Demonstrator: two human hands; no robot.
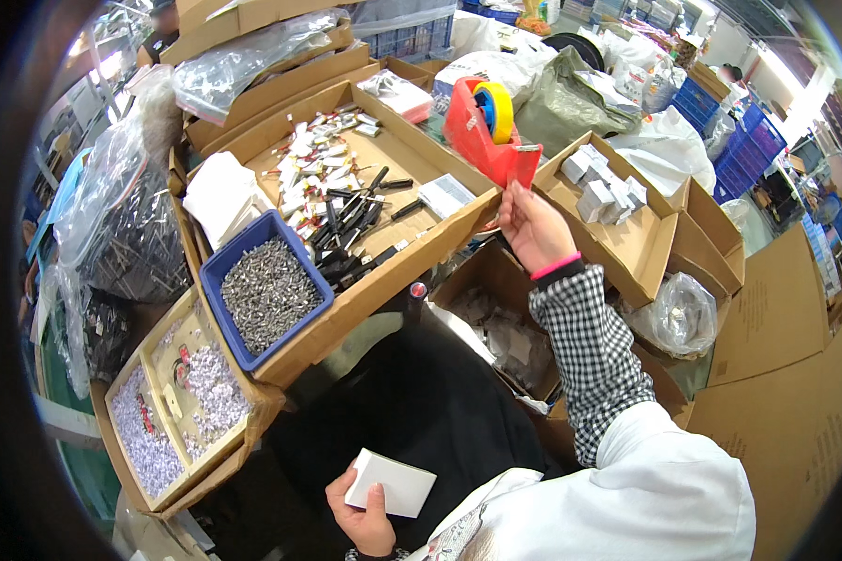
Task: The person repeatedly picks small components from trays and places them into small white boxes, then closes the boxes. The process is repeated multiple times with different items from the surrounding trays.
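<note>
White flat box (400, 486) sits in the left hand (363, 510), thumb on its upper face, above black cloth (411, 388) across the lap. The right hand (535, 229) meets the front end of a red tape dispenser (465, 131), thumb and fingertips close together; whether they pinch tape, I cannot tell. The dispenser stands between a shallow cardboard tray (411, 265) and a carton (647, 245) holding small white boxes (603, 192).

Carton tray (409, 151) with bin (290, 333) and tape dispenser (471, 140).
The bin is at the near left corner, the tape dispenser at the right edge; further right, small boxes (597, 200) lie in a carton (638, 254).
</note>
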